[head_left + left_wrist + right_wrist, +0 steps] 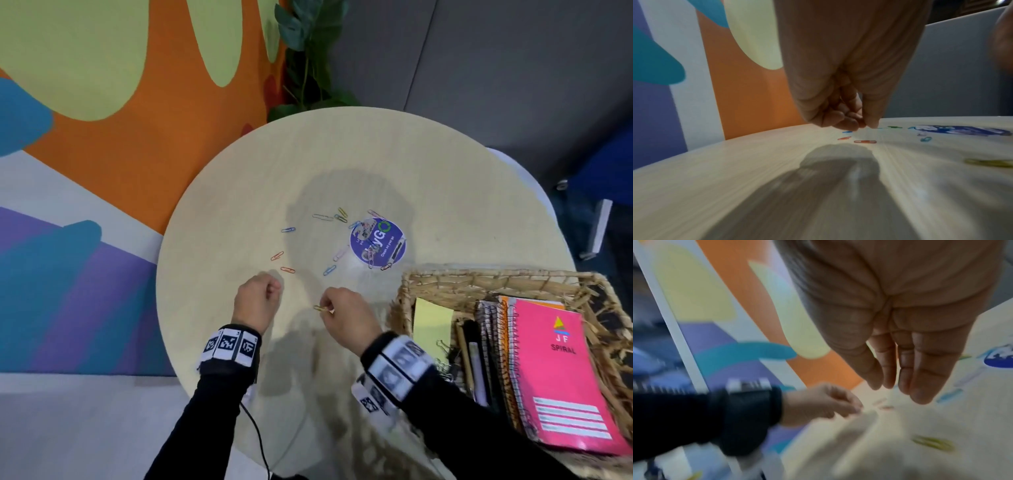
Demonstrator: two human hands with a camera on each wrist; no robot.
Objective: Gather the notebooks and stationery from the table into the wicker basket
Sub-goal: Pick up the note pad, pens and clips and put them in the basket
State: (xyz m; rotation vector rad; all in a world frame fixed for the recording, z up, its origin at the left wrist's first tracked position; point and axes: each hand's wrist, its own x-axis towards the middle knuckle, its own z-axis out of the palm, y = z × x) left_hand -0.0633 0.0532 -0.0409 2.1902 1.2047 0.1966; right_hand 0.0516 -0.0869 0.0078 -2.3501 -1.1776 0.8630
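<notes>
- Head view shows the wicker basket (445,281) at the table's (239,171) right edge, already holding the pink spiral notebook (561,377), more spiral notebooks beside it, pens, a yellow pad (432,322) and binder clips.
- What is left, as I judge it, is the scatter of coloured paper clips (322,217) lying near and partly on the round purple sticker (378,244); the job looks mostly done.
- Right hand (346,315) appears in the head view to pinch a yellow paper clip (321,308) low over the table; the blurred right wrist view shows the clip apart from rather straight fingers, so the hold is uncertain.
- Left hand (257,301) is curled, fingertips bunched just short of an orange paper clip (287,270); whether it holds anything, I cannot tell.
</notes>
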